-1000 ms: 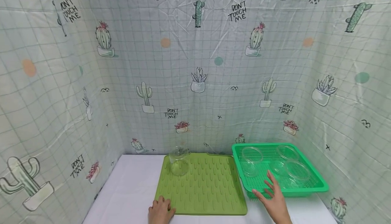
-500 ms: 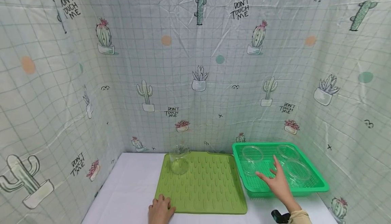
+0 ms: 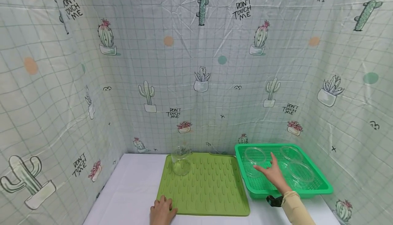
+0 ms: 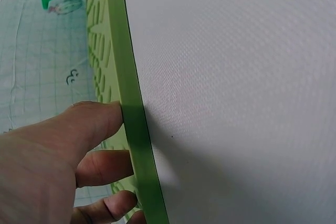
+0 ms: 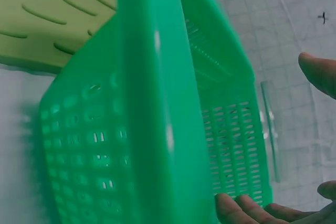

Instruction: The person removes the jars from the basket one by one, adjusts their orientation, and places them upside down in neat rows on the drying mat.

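Note:
My left hand [image 3: 162,211] rests at the near left corner of a green ridged mat [image 3: 212,187]; in the left wrist view its thumb and fingertips touch the mat's edge [image 4: 126,72]. My right hand [image 3: 274,173] hovers over a green plastic basket [image 3: 326,188], thumb and fingers spread, nothing held. Nearest to it is a clear cup [image 3: 255,149] at the basket's left side. Two more clear cups stand there, one at the back [image 3: 291,147] and one at the right [image 3: 301,180]. Another clear cup [image 3: 182,162] stands on the mat's far left part.
White cloth [image 3: 132,184] covers the table under mat and basket. A curtain [image 3: 199,109] printed with cacti encloses the back and both sides. The basket's raised wall [image 5: 157,103] borders the mat's right edge. A black device [image 3: 274,201] sits at my right wrist.
My right hand has moved forward from the basket's near edge to over its inside, towards the left cup. The sleeve has come into view. My left hand stays in place.

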Motion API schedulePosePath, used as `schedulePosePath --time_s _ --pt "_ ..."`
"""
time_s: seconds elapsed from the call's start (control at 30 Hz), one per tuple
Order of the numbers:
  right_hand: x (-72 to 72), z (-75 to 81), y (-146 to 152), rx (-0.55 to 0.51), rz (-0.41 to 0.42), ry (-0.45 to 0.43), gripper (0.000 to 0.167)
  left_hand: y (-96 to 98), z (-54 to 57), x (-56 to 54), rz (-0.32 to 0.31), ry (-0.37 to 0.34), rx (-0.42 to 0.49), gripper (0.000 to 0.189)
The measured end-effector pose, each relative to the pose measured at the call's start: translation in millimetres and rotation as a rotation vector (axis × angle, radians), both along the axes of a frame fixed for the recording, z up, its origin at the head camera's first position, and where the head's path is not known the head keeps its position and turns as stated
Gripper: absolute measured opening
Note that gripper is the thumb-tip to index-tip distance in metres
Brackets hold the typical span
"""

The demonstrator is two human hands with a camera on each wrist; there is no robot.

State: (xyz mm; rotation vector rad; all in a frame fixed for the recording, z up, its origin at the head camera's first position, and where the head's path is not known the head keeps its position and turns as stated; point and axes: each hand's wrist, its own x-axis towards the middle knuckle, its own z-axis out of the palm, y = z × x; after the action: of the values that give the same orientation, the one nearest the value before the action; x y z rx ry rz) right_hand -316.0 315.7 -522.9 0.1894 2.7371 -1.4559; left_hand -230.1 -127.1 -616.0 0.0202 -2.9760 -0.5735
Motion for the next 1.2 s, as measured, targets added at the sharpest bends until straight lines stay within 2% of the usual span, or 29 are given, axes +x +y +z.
schedulePosePath --time_s 0.2,0.4,0.5,0.73,0.97,1.2 --pt "-23.9 -8.9 2.2 -0.051 0.030 -0.096 0.120 -1.5 0.4 0.3 -0.002 0.020 0.003 0.039" --pt "-34.0 -13.2 3.0 -0.177 0.078 -0.194 0.120 -1.4 4.7 1.0 0.004 0.017 0.009 0.039" --pt "-40.3 -15.9 2.1 -0.178 0.092 -0.219 0.120 -1.9 5.6 0.7 0.006 0.011 0.010 0.038" --pt "-52.8 -25.3 -1.3 -0.113 0.033 -0.131 0.119 -0.3 2.0 -0.2 -0.008 -0.013 0.024 0.039" --pt "-52.4 -32.5 -3.3 -0.094 -0.008 -0.044 0.124 3.0 2.7 -1.5 0.001 -0.078 0.037 0.040" --pt "-58.1 -32.0 -5.7 -0.138 -0.004 -0.074 0.114 0.6 5.3 -3.8 0.021 -0.090 0.030 0.040"
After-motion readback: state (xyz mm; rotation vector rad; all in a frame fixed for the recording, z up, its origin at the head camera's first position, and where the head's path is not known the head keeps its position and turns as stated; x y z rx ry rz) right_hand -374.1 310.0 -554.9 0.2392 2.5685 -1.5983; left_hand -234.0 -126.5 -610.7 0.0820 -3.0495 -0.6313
